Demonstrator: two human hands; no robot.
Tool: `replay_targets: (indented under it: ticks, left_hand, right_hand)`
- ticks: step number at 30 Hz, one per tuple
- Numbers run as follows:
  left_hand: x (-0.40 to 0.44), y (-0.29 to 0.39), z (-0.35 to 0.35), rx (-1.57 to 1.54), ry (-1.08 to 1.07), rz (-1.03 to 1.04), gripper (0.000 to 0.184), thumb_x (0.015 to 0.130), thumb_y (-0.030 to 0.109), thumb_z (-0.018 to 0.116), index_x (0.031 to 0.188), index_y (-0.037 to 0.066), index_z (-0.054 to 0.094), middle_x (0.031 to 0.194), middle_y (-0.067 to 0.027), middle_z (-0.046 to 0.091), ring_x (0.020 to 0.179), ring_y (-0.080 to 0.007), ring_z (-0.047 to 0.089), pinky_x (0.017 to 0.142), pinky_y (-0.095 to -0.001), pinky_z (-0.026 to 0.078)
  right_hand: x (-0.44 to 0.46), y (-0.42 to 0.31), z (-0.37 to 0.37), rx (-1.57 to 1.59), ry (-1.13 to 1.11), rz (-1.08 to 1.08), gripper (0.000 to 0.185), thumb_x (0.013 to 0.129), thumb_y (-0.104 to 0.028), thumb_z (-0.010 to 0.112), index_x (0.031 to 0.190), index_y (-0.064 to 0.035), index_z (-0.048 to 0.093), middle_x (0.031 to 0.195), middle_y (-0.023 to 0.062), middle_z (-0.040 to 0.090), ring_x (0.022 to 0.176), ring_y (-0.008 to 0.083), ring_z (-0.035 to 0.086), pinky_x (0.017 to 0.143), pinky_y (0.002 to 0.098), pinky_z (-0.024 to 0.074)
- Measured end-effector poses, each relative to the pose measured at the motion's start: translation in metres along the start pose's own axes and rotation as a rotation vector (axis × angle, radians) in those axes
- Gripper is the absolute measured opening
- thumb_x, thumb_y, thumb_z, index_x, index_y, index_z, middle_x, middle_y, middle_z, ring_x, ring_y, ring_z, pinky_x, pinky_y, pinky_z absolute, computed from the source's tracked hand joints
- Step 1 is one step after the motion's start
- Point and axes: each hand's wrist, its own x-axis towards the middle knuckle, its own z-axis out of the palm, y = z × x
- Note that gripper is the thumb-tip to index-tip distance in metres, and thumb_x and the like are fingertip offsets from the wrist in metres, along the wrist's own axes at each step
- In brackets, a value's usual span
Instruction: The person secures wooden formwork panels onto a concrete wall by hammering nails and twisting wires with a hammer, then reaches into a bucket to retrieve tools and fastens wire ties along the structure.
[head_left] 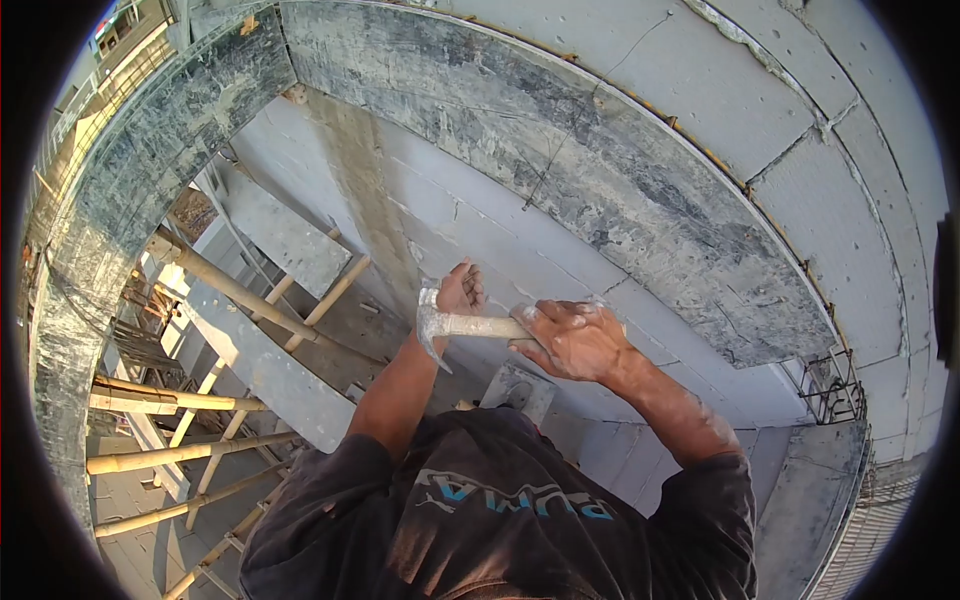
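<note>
Bright daylight, heavy fisheye edge distortion

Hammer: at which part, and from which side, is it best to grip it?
Probably best by the handle, well away from the head, from the person's right, as the right hand does: the handle is straight and slim, the head carries a pointed claw.

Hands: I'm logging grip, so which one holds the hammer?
The right hand, wrapped around the pale handle of the hammer. The left hand is off the handle, curled just beyond the hammer's head.
</note>
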Motion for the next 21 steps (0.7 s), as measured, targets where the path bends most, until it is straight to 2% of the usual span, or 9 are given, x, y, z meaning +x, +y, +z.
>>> replay_targets:
  ticks: [3,6,7,10,13,16,17,20,21]
  left_hand:
    - [0.005,-0.021,-0.076,0.054,0.154,-0.057,0.024,0.097,0.038,0.062,0.100,0.014,0.062,0.082,0.0037,0.061,0.069,-0.0114,0.055,0.065,-0.0286,0.047]
    - [-0.015,-0.031,-0.116,0.019,0.295,-0.088,0.024,0.100,0.038,0.059,0.105,0.015,0.061,0.084,0.0040,0.060,0.069,-0.0105,0.054,0.065,-0.0297,0.047]
    - [-0.021,-0.032,-0.127,0.003,0.342,-0.082,0.024,0.100,0.038,0.058,0.106,0.015,0.061,0.085,0.0040,0.060,0.069,-0.0105,0.054,0.066,-0.0298,0.047]
    - [-0.018,-0.040,-0.154,0.019,0.407,-0.037,0.023,0.100,0.037,0.057,0.105,0.015,0.062,0.084,0.0040,0.060,0.073,-0.0105,0.055,0.065,-0.0306,0.046]
    - [-0.035,-0.044,-0.141,-0.002,0.251,0.054,0.020,0.100,0.036,0.059,0.102,0.016,0.062,0.083,0.0038,0.060,0.070,-0.0110,0.056,0.063,-0.0298,0.046]
    - [-0.030,-0.039,-0.145,0.038,0.344,-0.025,0.019,0.099,0.035,0.060,0.099,0.016,0.062,0.082,0.0037,0.060,0.067,-0.0115,0.056,0.063,-0.0297,0.046]
    - [-0.028,-0.041,-0.149,0.055,0.367,-0.032,0.018,0.099,0.035,0.060,0.098,0.017,0.061,0.081,0.0038,0.060,0.065,-0.0119,0.055,0.062,-0.0296,0.046]
    - [-0.032,-0.046,-0.156,0.071,0.418,-0.037,0.018,0.099,0.036,0.061,0.097,0.018,0.061,0.079,0.0045,0.060,0.065,-0.0119,0.055,0.061,-0.0299,0.046]
    - [-0.029,-0.050,-0.160,0.022,0.387,-0.040,0.017,0.099,0.036,0.061,0.097,0.018,0.061,0.079,0.0046,0.060,0.065,-0.0119,0.055,0.061,-0.0301,0.046]
  right_hand:
    - [0.000,0.041,0.003,-0.159,-0.054,-0.137,0.040,0.098,-0.042,0.056,0.117,-0.0065,0.059,0.106,0.0121,0.068,0.097,0.0335,0.069,0.074,0.0462,0.0579]
    - [0.013,0.062,0.005,-0.154,0.007,0.487,0.039,0.098,-0.043,0.054,0.116,-0.0085,0.059,0.105,0.0098,0.068,0.097,0.0341,0.069,0.074,0.0459,0.0585]
    - [0.013,0.052,0.011,-0.105,0.054,0.471,0.041,0.099,-0.045,0.052,0.118,-0.0089,0.058,0.103,0.0106,0.069,0.096,0.0353,0.070,0.075,0.0452,0.0586]
    - [0.006,0.007,0.009,-0.098,0.045,0.239,0.043,0.099,-0.045,0.051,0.119,-0.0075,0.057,0.100,0.0130,0.070,0.092,0.0348,0.071,0.075,0.0447,0.0585]
    - [0.002,0.017,0.002,-0.102,-0.077,-0.233,0.044,0.098,-0.044,0.054,0.121,-0.0060,0.057,0.103,0.0184,0.070,0.090,0.0359,0.070,0.074,0.0480,0.0575]
    - [0.009,0.072,0.018,-0.159,0.155,0.420,0.046,0.099,-0.046,0.052,0.120,-0.0059,0.056,0.101,0.0152,0.070,0.091,0.0340,0.071,0.077,0.0453,0.0582]
    - [0.011,0.069,0.021,-0.111,0.037,0.500,0.048,0.098,-0.047,0.052,0.121,-0.0049,0.055,0.103,0.0167,0.069,0.092,0.0347,0.071,0.078,0.0469,0.0579]
    - [0.006,0.031,0.044,-0.007,0.144,0.397,0.047,0.098,-0.047,0.053,0.121,-0.0056,0.054,0.103,0.0162,0.069,0.091,0.0332,0.071,0.076,0.0469,0.0580]
    - [0.002,0.015,0.030,-0.041,0.044,0.291,0.047,0.097,-0.047,0.054,0.121,-0.0068,0.054,0.104,0.0154,0.068,0.091,0.0335,0.071,0.075,0.0478,0.0577]
